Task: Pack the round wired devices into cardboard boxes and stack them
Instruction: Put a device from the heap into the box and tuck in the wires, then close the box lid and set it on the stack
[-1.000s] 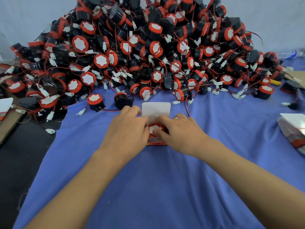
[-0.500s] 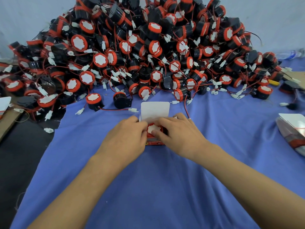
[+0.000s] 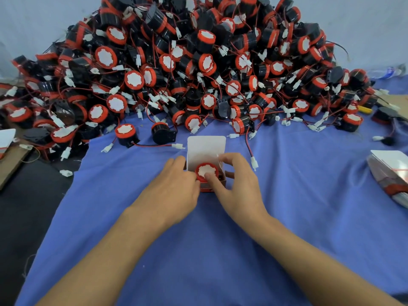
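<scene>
At the middle of the tabletop, on the blue cloth (image 3: 220, 250) and just on the near side of the heap of devices (image 3: 187, 62), a small cardboard box (image 3: 206, 146) stands with its white lid flap upright. A round wired device (image 3: 204, 170) sits in its mouth, face up. Both hands are together at the box. The left hand (image 3: 176, 186) clasps its left wall. The right hand (image 3: 238, 184) has its thumb pressed on the device's white face and a forefinger curled over the right side flap.

The likeliest trouble is a device that will not seat. Its red rim appears level with or slightly above the box opening, and its wire and plug are hidden, so it is unclear whether they are folded underneath. A bunched wire would hold the device up and stop the lid from tucking in. Hard thumb pressure could then buckle the thin card walls or crease a flap. A loose white connector (image 3: 254, 164), on a lead trailing from the heap, lies just beside the right hand, and a careless sweep could drag it along.

The device itself is a squat black cylinder with a red cap ring and a white scalloped label. It looks rigid, and it nearly fills the box from wall to wall. Flattened boxes (image 3: 390, 171) wait at the right edge of the tabletop.
</scene>
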Available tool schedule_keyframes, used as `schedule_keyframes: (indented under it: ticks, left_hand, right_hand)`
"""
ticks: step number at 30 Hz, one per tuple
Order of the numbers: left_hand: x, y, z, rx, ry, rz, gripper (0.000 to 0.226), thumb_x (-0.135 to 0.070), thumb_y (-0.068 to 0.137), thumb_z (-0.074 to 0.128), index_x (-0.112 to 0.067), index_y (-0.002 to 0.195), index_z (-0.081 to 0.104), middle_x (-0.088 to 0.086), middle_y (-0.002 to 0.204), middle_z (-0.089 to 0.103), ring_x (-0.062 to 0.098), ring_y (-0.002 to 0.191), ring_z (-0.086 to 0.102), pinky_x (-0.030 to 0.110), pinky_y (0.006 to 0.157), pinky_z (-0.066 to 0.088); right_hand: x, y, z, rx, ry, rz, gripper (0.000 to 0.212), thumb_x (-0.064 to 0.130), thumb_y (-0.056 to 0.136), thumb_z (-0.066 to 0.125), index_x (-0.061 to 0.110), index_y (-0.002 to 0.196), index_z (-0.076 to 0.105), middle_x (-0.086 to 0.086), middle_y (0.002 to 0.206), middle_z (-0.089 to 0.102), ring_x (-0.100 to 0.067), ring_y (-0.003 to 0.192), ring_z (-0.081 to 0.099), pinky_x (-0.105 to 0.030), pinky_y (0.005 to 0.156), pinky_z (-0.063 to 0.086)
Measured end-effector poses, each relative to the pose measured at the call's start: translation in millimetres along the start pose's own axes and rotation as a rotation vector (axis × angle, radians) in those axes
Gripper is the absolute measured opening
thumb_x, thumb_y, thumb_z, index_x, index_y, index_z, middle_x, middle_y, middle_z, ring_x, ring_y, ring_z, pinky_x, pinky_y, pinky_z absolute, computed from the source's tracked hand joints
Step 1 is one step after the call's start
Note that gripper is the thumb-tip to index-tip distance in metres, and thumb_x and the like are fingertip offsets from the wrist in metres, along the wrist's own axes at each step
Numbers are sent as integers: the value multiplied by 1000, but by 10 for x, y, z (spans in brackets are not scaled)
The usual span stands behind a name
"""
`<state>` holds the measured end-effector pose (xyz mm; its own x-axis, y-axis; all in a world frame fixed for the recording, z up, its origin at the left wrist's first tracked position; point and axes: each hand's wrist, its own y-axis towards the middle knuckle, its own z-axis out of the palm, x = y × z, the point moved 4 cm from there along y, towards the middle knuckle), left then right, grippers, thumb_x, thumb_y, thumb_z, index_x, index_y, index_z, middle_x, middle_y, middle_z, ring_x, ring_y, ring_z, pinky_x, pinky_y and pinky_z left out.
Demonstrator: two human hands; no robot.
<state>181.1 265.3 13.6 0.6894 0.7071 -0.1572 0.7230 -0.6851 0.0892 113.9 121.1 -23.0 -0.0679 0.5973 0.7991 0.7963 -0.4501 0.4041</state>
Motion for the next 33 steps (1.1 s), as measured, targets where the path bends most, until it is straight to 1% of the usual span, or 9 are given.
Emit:
schedule_keyframes:
  ticks: [2, 5, 12, 17, 20, 22, 25, 29, 33]
  left_hand:
    - [40, -22, 35, -119, -244, -28, 3, -26, 104, 52, -24, 103, 51, -7, 101, 55, 15, 94, 58, 30, 75, 46]
    - [161, -87, 127, -258, -613, -75, 38, -22, 97, 69, -39, 109, 37, -25, 97, 63, 3, 85, 66, 27, 70, 55]
    - [175, -61, 269, -405, -700, 19, 15, -24, 103, 60, -16, 99, 72, -6, 110, 59, 0, 102, 58, 15, 78, 52]
    - [257, 57, 333, -302, -977, -133, 8, -17, 98, 69, -24, 102, 67, -31, 117, 66, -5, 116, 61, 15, 86, 52]
    - [280, 80, 331, -249, -1184, -116, 48, -10, 96, 71, -40, 124, 48, -14, 117, 71, -3, 112, 65, 18, 84, 55]
    - [272, 95, 322, -224, -1149, -72, 53, -8, 97, 69, -45, 130, 52, -11, 121, 70, 0, 118, 63, 19, 89, 55]
    - [279, 106, 321, -249, -1031, -69, 32, -2, 97, 66, -31, 110, 70, -5, 126, 66, 10, 122, 60, 32, 96, 56]
    - [265, 16, 358, -232, -1059, -62, 26, -12, 84, 65, -22, 106, 72, -8, 128, 65, 15, 105, 66, 39, 85, 59]
    - [278, -33, 388, -213, -985, -48, 37, -25, 80, 70, -28, 117, 69, -17, 144, 51, 8, 98, 67, 20, 78, 53]
  right_hand:
    - [9, -26, 10, 9, -56, -79, 22, 24, 96, 71, 21, 117, 64, 13, 118, 63, -6, 112, 58, -21, 96, 47]
    - [11, -26, 25, 7, -96, -125, 13, 23, 96, 70, 18, 108, 72, 14, 117, 63, -5, 117, 53, -10, 98, 38]
    - [-42, 2, -2, 23, 66, -76, 15, 3, 98, 65, 11, 102, 78, 3, 135, 42, 19, 118, 45, -3, 90, 41]
    - [-80, 60, -37, 55, 302, 59, 57, 0, 92, 67, 36, 133, 51, 19, 123, 60, 7, 121, 55, -19, 85, 55]
    - [-105, 79, -32, 90, 330, 107, 67, 2, 93, 67, 36, 146, 45, 21, 120, 62, 5, 120, 57, -19, 87, 54]
    - [-104, 78, -29, 93, 329, 116, 44, 2, 94, 66, 27, 130, 58, 10, 124, 63, 0, 119, 59, -24, 89, 54]
    - [-95, 54, -37, 101, 338, 118, 16, 11, 92, 66, 19, 106, 63, 6, 125, 61, 0, 111, 61, -16, 83, 49]
    - [-77, 28, -6, 169, 310, 126, 13, 22, 84, 62, 20, 97, 61, 11, 133, 56, -2, 113, 62, -9, 84, 47]
    - [-119, 22, 6, 179, 246, 112, 23, 1, 89, 65, 15, 105, 59, 10, 136, 55, -11, 116, 62, -17, 90, 51]
